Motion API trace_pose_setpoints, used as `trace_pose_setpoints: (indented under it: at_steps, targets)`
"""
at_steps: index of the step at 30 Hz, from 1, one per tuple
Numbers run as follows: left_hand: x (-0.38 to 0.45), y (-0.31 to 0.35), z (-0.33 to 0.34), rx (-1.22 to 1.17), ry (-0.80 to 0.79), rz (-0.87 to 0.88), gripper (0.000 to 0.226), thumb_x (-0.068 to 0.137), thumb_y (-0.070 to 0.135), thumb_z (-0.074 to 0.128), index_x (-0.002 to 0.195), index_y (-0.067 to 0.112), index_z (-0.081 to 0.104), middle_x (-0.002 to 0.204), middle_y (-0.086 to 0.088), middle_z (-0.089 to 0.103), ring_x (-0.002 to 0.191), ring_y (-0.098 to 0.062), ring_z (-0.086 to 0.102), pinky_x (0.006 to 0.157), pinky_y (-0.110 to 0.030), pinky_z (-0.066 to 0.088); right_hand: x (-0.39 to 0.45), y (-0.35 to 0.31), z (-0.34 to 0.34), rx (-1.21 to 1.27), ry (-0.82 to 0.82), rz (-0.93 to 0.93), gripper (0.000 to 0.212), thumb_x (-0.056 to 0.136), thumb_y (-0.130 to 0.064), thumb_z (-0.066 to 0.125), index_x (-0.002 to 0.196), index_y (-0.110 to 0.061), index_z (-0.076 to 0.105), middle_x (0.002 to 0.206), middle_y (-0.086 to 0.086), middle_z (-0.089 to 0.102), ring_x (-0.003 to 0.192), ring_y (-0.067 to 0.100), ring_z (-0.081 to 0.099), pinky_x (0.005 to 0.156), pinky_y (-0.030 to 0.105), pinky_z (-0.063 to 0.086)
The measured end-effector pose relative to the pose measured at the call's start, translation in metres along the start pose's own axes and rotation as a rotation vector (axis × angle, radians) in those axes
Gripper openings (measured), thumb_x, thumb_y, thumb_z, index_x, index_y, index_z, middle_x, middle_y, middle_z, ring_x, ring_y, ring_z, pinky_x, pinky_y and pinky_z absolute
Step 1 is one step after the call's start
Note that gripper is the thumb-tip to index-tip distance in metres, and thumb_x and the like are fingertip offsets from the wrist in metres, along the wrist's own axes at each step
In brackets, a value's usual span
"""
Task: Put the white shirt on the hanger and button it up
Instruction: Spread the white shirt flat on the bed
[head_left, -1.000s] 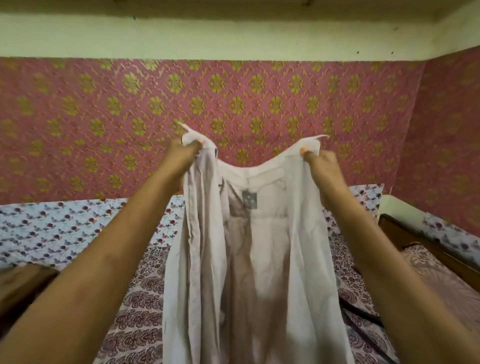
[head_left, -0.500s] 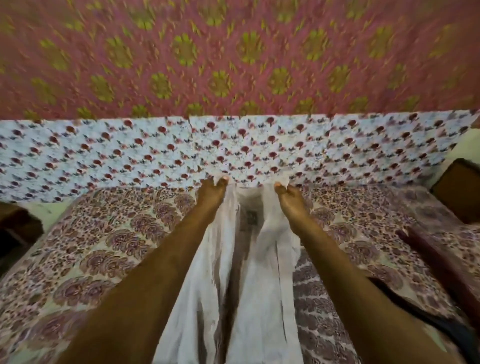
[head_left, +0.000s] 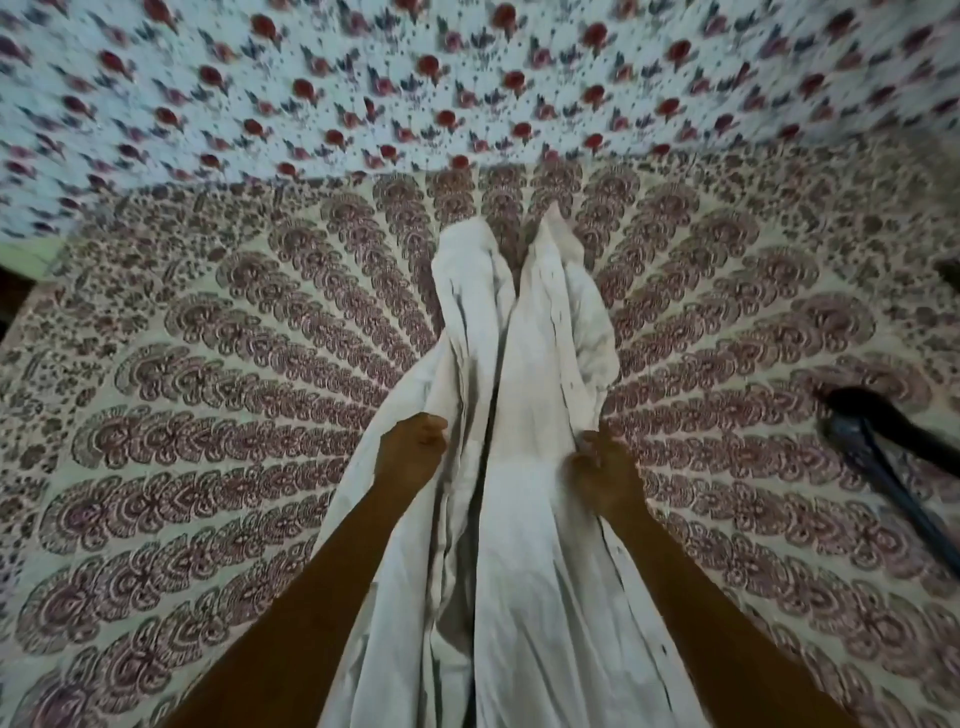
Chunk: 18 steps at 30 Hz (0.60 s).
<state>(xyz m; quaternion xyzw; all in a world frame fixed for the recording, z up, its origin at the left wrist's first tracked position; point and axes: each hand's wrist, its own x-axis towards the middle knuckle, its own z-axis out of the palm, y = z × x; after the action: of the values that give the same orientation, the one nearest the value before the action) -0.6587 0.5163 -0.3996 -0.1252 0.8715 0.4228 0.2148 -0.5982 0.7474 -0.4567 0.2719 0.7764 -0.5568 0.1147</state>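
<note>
The white shirt (head_left: 524, 364) lies lengthwise on the bed, bunched into two long folds, its collar end away from me. My left hand (head_left: 408, 454) grips the left fold around the shirt's middle. My right hand (head_left: 605, 475) grips the right fold at the same height. A dark hanger (head_left: 878, 457) lies on the bed at the right, an arm's width from the shirt; only part of it shows.
The bed is covered by a paisley bedsheet (head_left: 208, 441). A white cloth with red flowers (head_left: 363, 78) runs along the far side. A dark gap (head_left: 13, 296) shows at the bed's left edge.
The shirt went from held up in the air by its collar to lying on the bed. My hands moved down from the collar to its middle, and my view tilted downward.
</note>
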Motion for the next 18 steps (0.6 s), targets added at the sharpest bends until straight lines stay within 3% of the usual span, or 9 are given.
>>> trace_pose_setpoints:
  at_steps: [1, 2, 3, 6, 9, 12, 16, 18]
  targets:
    - [-0.005, -0.008, 0.001, 0.025, 0.007, -0.005, 0.021, 0.086, 0.003, 0.059, 0.105, 0.006, 0.067, 0.111, -0.011, 0.067, 0.107, -0.025, 0.061, 0.091, -0.023, 0.044, -0.014, 0.003, -0.003, -0.269, -0.035, -0.060, 0.033, 0.054, -0.050, 0.084, 0.070, -0.045, 0.056, 0.072, -0.036, 0.058, 0.060, -0.019, 0.048, 0.063, -0.001, 0.037]
    - [-0.009, -0.015, 0.003, 0.056, 0.011, 0.001, 0.020, 0.085, 0.004, 0.059, 0.103, 0.007, 0.068, 0.108, -0.009, 0.068, 0.105, -0.023, 0.061, 0.087, -0.020, 0.042, -0.017, 0.008, 0.003, -0.369, 0.008, -0.069, 0.024, 0.073, -0.044, 0.073, 0.080, -0.051, 0.051, 0.086, -0.049, 0.049, 0.075, -0.021, 0.045, 0.075, -0.001, 0.033]
    - [-0.016, -0.021, 0.005, 0.098, 0.002, 0.005, 0.018, 0.084, 0.006, 0.060, 0.100, 0.008, 0.068, 0.106, -0.008, 0.069, 0.104, -0.023, 0.061, 0.085, -0.019, 0.040, -0.023, 0.019, 0.008, -0.370, 0.090, -0.023, 0.022, 0.084, -0.033, 0.063, 0.094, -0.048, 0.050, 0.095, -0.047, 0.048, 0.086, -0.015, 0.044, 0.080, 0.004, 0.033]
    - [-0.032, -0.040, 0.012, 0.186, -0.076, -0.035, 0.016, 0.081, 0.024, 0.068, 0.093, 0.014, 0.065, 0.096, -0.004, 0.068, 0.097, -0.021, 0.061, 0.083, -0.023, 0.043, -0.051, 0.035, 0.017, -0.343, 0.227, 0.003, 0.040, 0.085, -0.026, 0.061, 0.122, -0.016, 0.050, 0.116, 0.004, 0.056, 0.105, 0.027, 0.054, 0.089, 0.037, 0.045]
    - [-0.052, -0.063, 0.018, 0.323, -0.166, -0.108, 0.032, 0.073, 0.045, 0.072, 0.084, 0.023, 0.052, 0.095, -0.002, 0.065, 0.094, -0.023, 0.060, 0.089, -0.034, 0.048, -0.076, 0.040, 0.016, -0.369, 0.203, 0.204, 0.056, 0.082, -0.042, 0.063, 0.127, -0.011, 0.048, 0.117, 0.010, 0.060, 0.108, 0.031, 0.056, 0.093, 0.037, 0.044]
    - [-0.078, -0.085, 0.019, 0.407, -0.230, -0.117, 0.036, 0.070, 0.043, 0.074, 0.087, 0.023, 0.051, 0.101, -0.004, 0.066, 0.097, -0.025, 0.061, 0.090, -0.040, 0.049, -0.111, 0.050, 0.013, -0.436, 0.113, 0.341, 0.071, 0.075, -0.058, 0.063, 0.125, -0.010, 0.050, 0.122, 0.014, 0.060, 0.116, 0.035, 0.054, 0.101, 0.042, 0.041]
    - [-0.110, -0.103, 0.016, 0.405, -0.124, -0.049, 0.009, 0.080, 0.024, 0.064, 0.084, 0.018, 0.060, 0.098, -0.007, 0.068, 0.096, -0.028, 0.063, 0.082, -0.034, 0.049, -0.150, 0.049, 0.001, -0.404, 0.150, 0.295, 0.049, 0.079, -0.036, 0.069, 0.112, -0.001, 0.057, 0.107, 0.017, 0.065, 0.100, 0.032, 0.062, 0.082, 0.034, 0.045]
    - [-0.121, -0.104, 0.011, 0.365, -0.030, -0.025, 0.004, 0.082, 0.020, 0.060, 0.084, 0.019, 0.062, 0.099, -0.008, 0.069, 0.096, -0.029, 0.063, 0.079, -0.032, 0.047, -0.163, 0.033, -0.010, -0.501, 0.371, 0.256, 0.036, 0.084, -0.025, 0.064, 0.109, 0.000, 0.055, 0.102, 0.020, 0.065, 0.091, 0.035, 0.063, 0.071, 0.035, 0.045]
